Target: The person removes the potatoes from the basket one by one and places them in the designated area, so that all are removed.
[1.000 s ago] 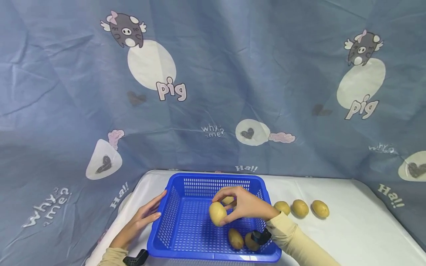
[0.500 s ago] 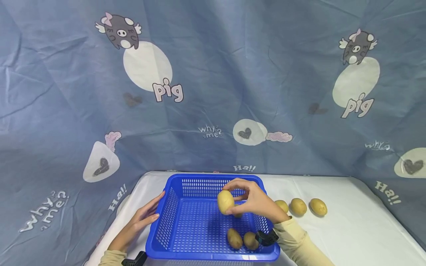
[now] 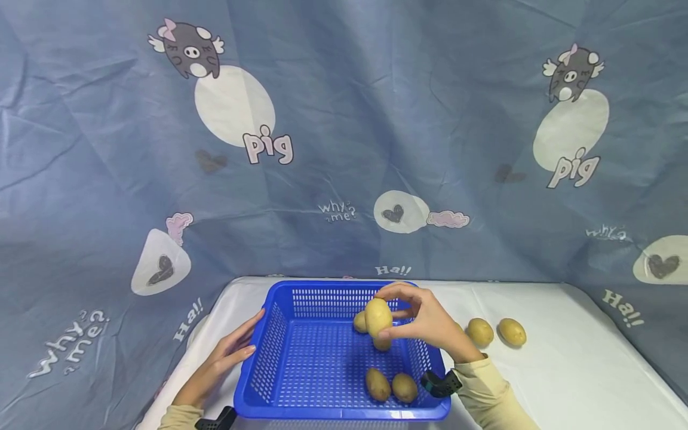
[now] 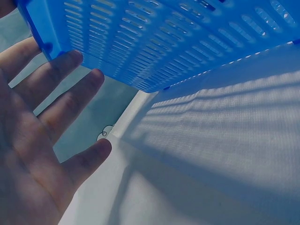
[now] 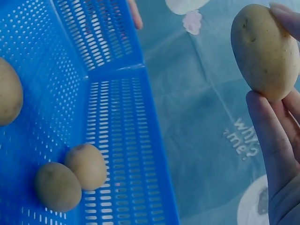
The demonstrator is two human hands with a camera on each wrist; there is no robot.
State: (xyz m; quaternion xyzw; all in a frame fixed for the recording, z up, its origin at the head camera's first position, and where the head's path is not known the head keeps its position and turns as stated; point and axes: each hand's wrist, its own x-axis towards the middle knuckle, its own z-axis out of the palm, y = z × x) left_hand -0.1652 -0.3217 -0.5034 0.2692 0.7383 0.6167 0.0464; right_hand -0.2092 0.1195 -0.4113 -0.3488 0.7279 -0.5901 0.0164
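My right hand (image 3: 416, 316) pinches a yellow potato (image 3: 378, 315) between thumb and fingertips, held above the right side of a blue plastic basket (image 3: 312, 415). The right wrist view shows this potato (image 5: 265, 54) upright in the grasp, higher than the basket. Several potatoes lie in the basket: two near its front right, a potato (image 3: 378, 384) and a rounder potato (image 3: 404, 388), others under the held one. My left hand (image 3: 223, 358) rests at the basket's left rim, its fingers stretched out. In the left wrist view those fingers (image 4: 70, 105) extend beside the slotted basket wall (image 4: 136, 42).
Right of the basket, a potato (image 3: 480, 332) and another potato (image 3: 512, 332) lie on the white-covered table (image 3: 564, 376). A blue printed curtain (image 3: 333, 143) hangs behind the table. Each wrist wears a black device (image 3: 442, 383).
My right hand has moved up and to the right with the potato. It now hides one of the potatoes on the table. The left hand stays at the rim.
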